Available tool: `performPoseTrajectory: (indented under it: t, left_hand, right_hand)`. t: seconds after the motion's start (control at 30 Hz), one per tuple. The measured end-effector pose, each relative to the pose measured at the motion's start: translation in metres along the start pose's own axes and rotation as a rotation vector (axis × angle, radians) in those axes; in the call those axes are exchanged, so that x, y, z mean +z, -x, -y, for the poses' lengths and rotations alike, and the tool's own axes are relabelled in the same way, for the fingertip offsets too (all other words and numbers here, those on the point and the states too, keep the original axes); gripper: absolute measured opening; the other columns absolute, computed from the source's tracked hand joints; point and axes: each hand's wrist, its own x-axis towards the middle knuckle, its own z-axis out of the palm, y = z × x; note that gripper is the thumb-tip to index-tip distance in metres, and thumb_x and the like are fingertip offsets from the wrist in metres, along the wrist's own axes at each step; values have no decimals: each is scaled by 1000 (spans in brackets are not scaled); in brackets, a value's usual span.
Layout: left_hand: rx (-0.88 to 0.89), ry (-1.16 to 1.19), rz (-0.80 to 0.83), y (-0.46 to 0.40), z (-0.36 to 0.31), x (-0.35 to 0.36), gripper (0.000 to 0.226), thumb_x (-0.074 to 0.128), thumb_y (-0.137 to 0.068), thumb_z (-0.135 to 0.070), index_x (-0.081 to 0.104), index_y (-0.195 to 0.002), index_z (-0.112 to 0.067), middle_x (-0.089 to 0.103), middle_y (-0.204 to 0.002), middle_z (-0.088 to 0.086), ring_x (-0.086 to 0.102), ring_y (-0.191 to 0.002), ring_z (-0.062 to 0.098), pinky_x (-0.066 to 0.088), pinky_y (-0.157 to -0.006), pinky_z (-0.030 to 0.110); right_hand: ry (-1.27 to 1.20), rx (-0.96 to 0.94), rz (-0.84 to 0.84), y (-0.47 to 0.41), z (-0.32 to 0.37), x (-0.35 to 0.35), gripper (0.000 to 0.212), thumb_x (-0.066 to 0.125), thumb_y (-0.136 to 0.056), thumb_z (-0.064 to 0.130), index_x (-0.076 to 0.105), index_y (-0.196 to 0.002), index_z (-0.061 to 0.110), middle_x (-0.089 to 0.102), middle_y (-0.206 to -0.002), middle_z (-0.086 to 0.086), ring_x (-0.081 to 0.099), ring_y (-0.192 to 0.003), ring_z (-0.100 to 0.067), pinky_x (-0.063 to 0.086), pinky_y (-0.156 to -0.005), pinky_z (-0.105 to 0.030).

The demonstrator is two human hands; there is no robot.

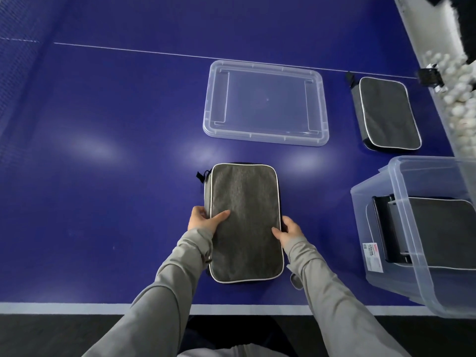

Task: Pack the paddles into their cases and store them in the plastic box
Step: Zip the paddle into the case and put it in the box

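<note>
Looks like the storing step for this one: a grey case (244, 222) lies flat on the blue table (103, 150), near the table's front edge and well to the left of the clear plastic box (401, 228). It appears zipped up, though I can't see a paddle anywhere, so whether one's inside is a guess. The left hand (203, 219) grips the case's left edge, thumb on top, fingers curled under. The right hand (289, 230) grips its right edge the same way.

Next move, I reckon, is lifting it, carrying it over to the box and lowering it past the rim onto the case already inside (438, 228).

Count: three cases in total, one held, one in the box, one (389, 114) lying beyond the box. One box, and one lid (265, 101) lying flat beyond the held case.
</note>
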Motion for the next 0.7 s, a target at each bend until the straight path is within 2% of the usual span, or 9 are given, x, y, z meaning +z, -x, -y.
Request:
performPoseTrajectory:
  t: [0.07,0.17,0.27,0.37,0.47,0.53,0.7]
  left_hand:
    - [4,78,17,3,-1,2,59,84,-65,-31,44,-106,-18,54,-98,-1,58,-88,21,49,-84,33]
    - [0,178,69,7,-3,1,56,85,-64,-27,48,-105,-20,57,-95,-3,62,-87,22,52,-82,35]
    - [17,229,172,10,-5,-3,51,84,-65,-20,53,-105,-20,64,-97,2,66,-84,24,54,-73,33]
    - [69,220,224,17,-6,-7,47,82,-68,-18,52,-103,-24,66,-95,5,66,-79,21,53,-64,29]
    - [114,256,211,25,-5,-8,54,85,-64,-18,50,-105,-26,66,-93,2,67,-77,18,53,-58,25]
    - [129,293,188,31,-7,-10,59,87,-55,-25,51,-102,-28,68,-89,3,68,-73,18,53,-56,26]
    - [157,380,88,40,-13,-13,52,84,-51,-28,52,-91,-33,69,-81,-3,69,-60,11,53,-51,24]
  right_hand:
    - [-20,5,-3,0,0,-1,46,53,-92,9,40,-136,6,48,-137,-16,47,-125,-32,37,-108,-44]
    - [-73,-6,-22,2,-2,-6,45,53,-91,7,41,-134,6,49,-134,-19,47,-124,-35,38,-106,-48]
    - [-60,-30,-22,4,-3,-13,42,54,-91,4,44,-131,6,50,-133,-19,48,-123,-35,39,-105,-48]
    - [-43,-71,-9,7,-2,-19,39,55,-90,3,46,-128,5,51,-131,-18,49,-120,-32,40,-105,-44]
    - [-13,-119,-6,9,1,-24,39,56,-89,2,48,-127,5,52,-131,-17,48,-121,-32,40,-103,-40]
    - [-13,-141,-1,9,5,-26,40,56,-89,2,49,-127,6,50,-133,-15,46,-124,-31,37,-103,-38]
    - [-30,-231,-72,10,23,-27,42,59,-87,3,49,-127,6,52,-130,-15,48,-119,-25,37,-97,-28]
